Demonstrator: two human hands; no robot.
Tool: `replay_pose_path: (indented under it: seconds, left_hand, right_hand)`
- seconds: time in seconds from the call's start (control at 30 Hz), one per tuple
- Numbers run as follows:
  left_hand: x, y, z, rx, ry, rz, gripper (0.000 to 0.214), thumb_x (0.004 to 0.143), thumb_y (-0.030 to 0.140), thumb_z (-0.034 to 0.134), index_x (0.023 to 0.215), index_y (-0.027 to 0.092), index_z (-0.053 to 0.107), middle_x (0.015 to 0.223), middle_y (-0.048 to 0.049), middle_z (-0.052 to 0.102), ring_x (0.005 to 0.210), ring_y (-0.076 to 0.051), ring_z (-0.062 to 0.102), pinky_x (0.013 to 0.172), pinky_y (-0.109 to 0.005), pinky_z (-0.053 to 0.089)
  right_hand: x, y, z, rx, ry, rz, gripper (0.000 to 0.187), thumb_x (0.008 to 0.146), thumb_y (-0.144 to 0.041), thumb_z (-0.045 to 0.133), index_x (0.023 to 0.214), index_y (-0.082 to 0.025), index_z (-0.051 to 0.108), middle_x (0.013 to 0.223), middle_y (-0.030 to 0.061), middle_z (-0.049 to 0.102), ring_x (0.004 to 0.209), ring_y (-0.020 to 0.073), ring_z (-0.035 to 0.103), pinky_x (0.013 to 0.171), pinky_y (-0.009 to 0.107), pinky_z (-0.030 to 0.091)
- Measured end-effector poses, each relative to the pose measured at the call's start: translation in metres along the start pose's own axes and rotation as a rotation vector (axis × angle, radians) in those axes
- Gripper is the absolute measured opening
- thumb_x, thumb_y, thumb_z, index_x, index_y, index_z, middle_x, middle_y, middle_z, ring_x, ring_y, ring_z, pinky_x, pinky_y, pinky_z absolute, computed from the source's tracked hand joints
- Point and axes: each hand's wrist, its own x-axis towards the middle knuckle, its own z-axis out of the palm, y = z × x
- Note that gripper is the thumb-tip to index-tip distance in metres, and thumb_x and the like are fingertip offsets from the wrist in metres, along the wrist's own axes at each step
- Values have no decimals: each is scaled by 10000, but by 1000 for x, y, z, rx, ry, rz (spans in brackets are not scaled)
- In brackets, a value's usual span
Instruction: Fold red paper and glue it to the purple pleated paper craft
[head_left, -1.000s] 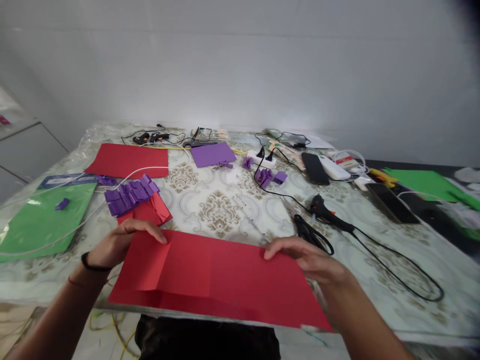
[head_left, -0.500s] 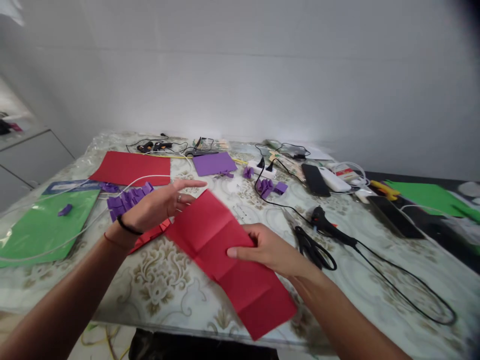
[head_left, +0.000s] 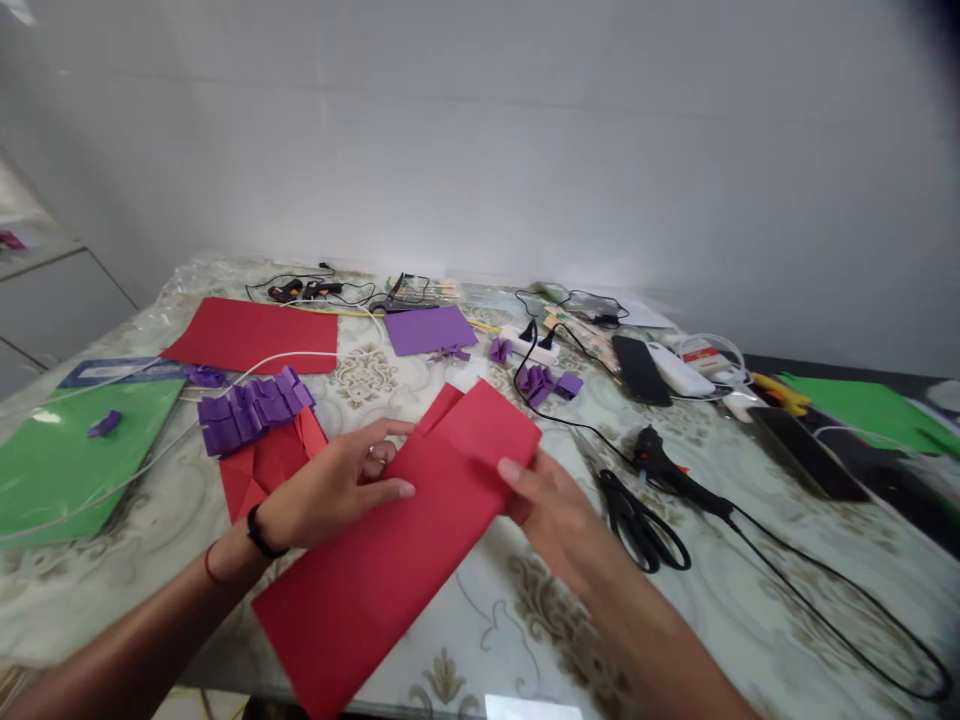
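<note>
A long folded red paper sheet [head_left: 405, 540] lies slanted on the table in front of me, its far end near the table's middle. My left hand [head_left: 337, 490] lies on its left edge with fingers stretched out along the paper. My right hand [head_left: 551, 510] grips the sheet's far right edge, thumb on top and fingers curled under. Folded purple paper pieces [head_left: 251, 408] sit on smaller folded red pieces [head_left: 262, 465] just left of my left hand.
Black scissors [head_left: 645, 520] and a black glue gun [head_left: 667, 465] with a long cord lie right of the sheet. Farther back are a red sheet [head_left: 251, 333], a purple sheet [head_left: 427, 328], a power strip [head_left: 529, 343] and phones. Green sheet [head_left: 60, 460] at left.
The red sheet has been turned from lying across the table's near edge to slanting away from me. Both hands shifted along it; the right now grips its far end.
</note>
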Motion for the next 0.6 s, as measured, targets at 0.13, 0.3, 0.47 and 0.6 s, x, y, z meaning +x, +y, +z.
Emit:
replay_pose_path:
  seconds: [0.13, 0.3, 0.47, 0.6]
  left_hand:
    - [-3, -2, -16, 213, -130, 11, 527, 936, 344, 706, 1448, 266, 611, 752, 62, 436, 684, -132, 450, 620, -231, 399]
    - [-2, -17, -20, 172, -110, -1, 573, 966, 344, 676, 1517, 271, 538, 802, 58, 407, 734, -133, 438, 680, -237, 401]
    - [0, -22, -16, -36, -117, -71, 407, 952, 382, 717, 1300, 261, 542, 937, 29, 537, 850, -139, 564, 765, -252, 471]
    - [1, -21, -15, -25, -161, -156, 299, 942, 437, 721, 884, 195, 554, 857, 34, 545, 748, -109, 495, 682, -223, 414]
  right_hand:
    - [8, -12, -37, -162, -57, -74, 653, 812, -510, 882, 1385, -362, 604, 1172, 40, 779, 982, 234, 744, 828, 321, 587]
    - [13, -11, -54, -315, -370, -55, 403, 816, -509, 880, 1084, -220, 796, 969, 71, 775, 861, 233, 732, 766, 340, 602]
    - [14, -5, -56, -474, -250, -99, 263, 795, -444, 902, 895, -208, 840, 861, 50, 790, 785, 217, 708, 727, 322, 588]
    - [12, -3, -60, -534, -195, -126, 257, 810, -459, 885, 872, -212, 858, 842, 61, 809, 759, 219, 704, 692, 309, 577]
